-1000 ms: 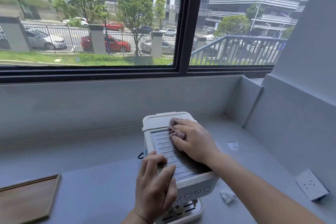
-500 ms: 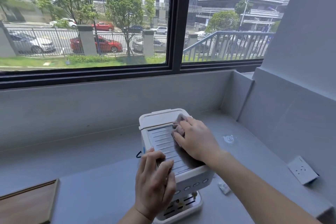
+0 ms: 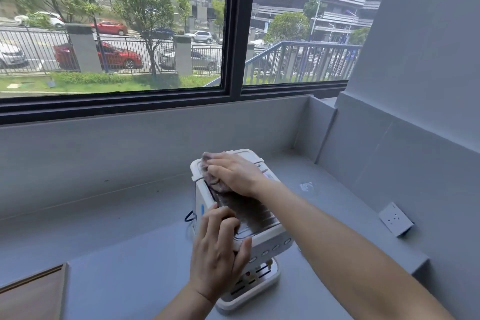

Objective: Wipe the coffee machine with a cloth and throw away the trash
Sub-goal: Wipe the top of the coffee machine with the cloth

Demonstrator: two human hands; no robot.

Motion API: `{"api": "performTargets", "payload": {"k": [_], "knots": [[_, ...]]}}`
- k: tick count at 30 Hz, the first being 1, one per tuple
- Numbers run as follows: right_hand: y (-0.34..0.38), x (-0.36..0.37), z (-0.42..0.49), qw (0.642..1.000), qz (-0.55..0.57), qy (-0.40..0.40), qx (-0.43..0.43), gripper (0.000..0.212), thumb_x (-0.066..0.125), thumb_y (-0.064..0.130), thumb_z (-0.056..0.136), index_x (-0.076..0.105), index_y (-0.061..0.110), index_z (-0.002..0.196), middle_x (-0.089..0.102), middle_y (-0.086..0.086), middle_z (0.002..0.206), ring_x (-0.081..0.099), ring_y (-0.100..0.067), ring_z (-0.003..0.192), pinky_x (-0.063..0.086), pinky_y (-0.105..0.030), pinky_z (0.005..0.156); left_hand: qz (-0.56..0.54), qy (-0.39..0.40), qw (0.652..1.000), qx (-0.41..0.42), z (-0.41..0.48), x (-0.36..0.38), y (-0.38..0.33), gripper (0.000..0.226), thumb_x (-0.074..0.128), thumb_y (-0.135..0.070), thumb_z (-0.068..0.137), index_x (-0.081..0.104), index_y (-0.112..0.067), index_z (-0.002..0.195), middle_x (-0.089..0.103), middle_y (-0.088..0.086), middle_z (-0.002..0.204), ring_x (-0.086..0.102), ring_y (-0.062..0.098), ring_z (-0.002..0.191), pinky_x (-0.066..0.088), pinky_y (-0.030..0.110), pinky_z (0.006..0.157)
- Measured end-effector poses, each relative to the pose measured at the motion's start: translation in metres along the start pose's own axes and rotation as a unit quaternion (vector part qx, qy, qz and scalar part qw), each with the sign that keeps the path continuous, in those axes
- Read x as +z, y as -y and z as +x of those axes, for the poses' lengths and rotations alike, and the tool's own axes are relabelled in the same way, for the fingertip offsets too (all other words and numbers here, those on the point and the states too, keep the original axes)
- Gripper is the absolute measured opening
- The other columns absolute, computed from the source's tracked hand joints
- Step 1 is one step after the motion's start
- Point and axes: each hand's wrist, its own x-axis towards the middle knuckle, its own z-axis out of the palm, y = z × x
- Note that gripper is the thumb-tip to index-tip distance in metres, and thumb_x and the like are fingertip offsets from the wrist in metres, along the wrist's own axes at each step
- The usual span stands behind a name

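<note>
A white coffee machine point(image 3: 270, 238) with a ribbed metal top stands on the grey counter point(image 3: 124, 267). My right hand point(image 3: 235, 173) presses a purplish cloth point(image 3: 211, 180) flat onto the far left part of the machine's top, near its back lid. My left hand point(image 3: 218, 249) rests on the machine's near left corner, fingers wrapped over the top edge, holding it steady. A small crumpled white scrap point(image 3: 307, 186) lies on the counter to the right behind the machine; my right arm hides the counter just right of the machine.
A wooden board point(image 3: 31, 293) sits at the counter's near left corner. A white wall socket point(image 3: 395, 219) is on the right wall. A low grey ledge and a wide window run behind the counter. A dark cable point(image 3: 189, 217) loops at the machine's left side.
My right hand has slid the cloth from the right middle of the top toward its far left corner. The left hand stays on the near corner. The view has shifted slightly.
</note>
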Motion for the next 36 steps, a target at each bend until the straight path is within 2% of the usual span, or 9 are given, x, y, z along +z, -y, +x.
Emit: {"api": "performTargets", "payload": {"k": [3,6,9,11,16,21,27,31,36], "knots": [[0.003,0.001,-0.021,0.997,0.016,0.048,-0.061,0.042,0.038,0.037,0.103,0.052,0.03,0.142,0.036,0.014,0.156,0.024,0.0,0.144,0.005,-0.026,0.12,-0.004,0.021,1.0,0.008,0.003,-0.005,-0.001,0.029,0.05,-0.043,0.094,0.054,-0.015,0.1,0.058,0.008,0.114,0.051,0.028,0.112,0.045,0.04,0.096],[-0.006,-0.013,-0.037,0.998,0.029,-0.036,-0.041,0.039,0.039,0.04,0.105,0.044,0.042,0.144,0.032,0.014,0.158,0.021,-0.006,0.147,0.003,-0.043,0.12,-0.022,0.057,0.998,-0.014,0.007,-0.016,-0.003,0.029,0.055,-0.044,0.092,0.058,-0.016,0.097,0.054,0.001,0.116,0.052,0.023,0.109,0.047,0.038,0.09],[-0.036,-0.026,-0.063,0.972,0.109,-0.205,0.032,0.038,0.045,0.022,0.103,0.053,0.026,0.14,0.044,0.005,0.152,0.035,-0.014,0.142,0.02,-0.032,0.117,-0.042,0.029,0.997,-0.06,0.024,-0.03,-0.004,0.024,0.063,-0.042,0.084,0.059,-0.023,0.097,0.05,-0.009,0.117,0.052,0.016,0.11,0.045,0.031,0.089],[-0.054,-0.026,-0.077,0.972,0.057,-0.198,0.111,0.036,0.041,0.017,0.102,0.056,0.02,0.135,0.049,0.002,0.148,0.042,-0.019,0.136,0.033,-0.033,0.11,0.012,0.024,0.996,-0.086,0.049,-0.03,-0.004,0.034,0.063,-0.047,0.079,0.062,-0.029,0.108,0.051,-0.008,0.125,0.047,0.019,0.118,0.043,0.031,0.097],[-0.058,-0.011,-0.079,0.985,-0.022,-0.126,0.116,0.024,0.033,0.011,0.098,0.049,0.007,0.116,0.053,-0.013,0.131,0.049,-0.033,0.119,0.041,-0.039,0.091,0.19,0.252,0.94,-0.128,0.113,-0.001,0.008,0.061,0.06,-0.072,0.078,0.051,-0.05,0.135,0.041,-0.002,0.151,0.029,0.025,0.143,0.022,0.045,0.12],[-0.064,-0.011,-0.079,0.984,-0.024,-0.131,0.114,0.033,0.03,0.01,0.095,0.047,0.005,0.123,0.053,-0.016,0.136,0.05,-0.032,0.118,0.041,-0.037,0.088,0.177,0.19,0.946,-0.195,0.134,0.013,0.023,0.03,0.059,-0.05,0.087,0.062,-0.049,0.117,0.057,-0.012,0.124,0.051,0.016,0.118,0.039,0.038,0.098],[-0.066,-0.013,-0.077,0.981,0.004,-0.165,0.103,0.017,0.032,0.008,0.093,0.038,0.022,0.086,0.062,-0.012,0.116,0.049,-0.033,0.092,0.028,-0.03,0.069,0.125,0.177,0.959,-0.182,0.105,-0.005,0.006,0.02,0.064,-0.04,0.086,0.067,-0.046,0.105,0.059,-0.025,0.125,0.051,0.004,0.12,0.048,0.032,0.093],[-0.069,-0.012,-0.076,0.978,0.02,-0.181,0.101,0.017,0.032,0.003,0.085,0.035,0.015,0.074,0.05,-0.001,0.075,0.042,-0.031,0.076,0.021,-0.035,0.056,0.087,0.138,0.971,-0.174,0.074,-0.02,-0.021,0.019,0.066,-0.036,0.082,0.072,-0.042,0.099,0.064,-0.026,0.119,0.051,-0.005,0.115,0.04,0.017,0.092],[-0.067,-0.014,-0.077,0.979,0.017,-0.181,0.092,0.018,0.034,0.002,0.086,0.038,0.015,0.074,0.048,-0.001,0.078,0.041,-0.03,0.075,0.024,-0.034,0.06,0.069,0.101,0.984,-0.129,0.042,-0.024,-0.058,0.019,0.065,-0.037,0.081,0.074,-0.036,0.097,0.066,-0.024,0.112,0.054,-0.007,0.109,0.039,0.005,0.087]]}}
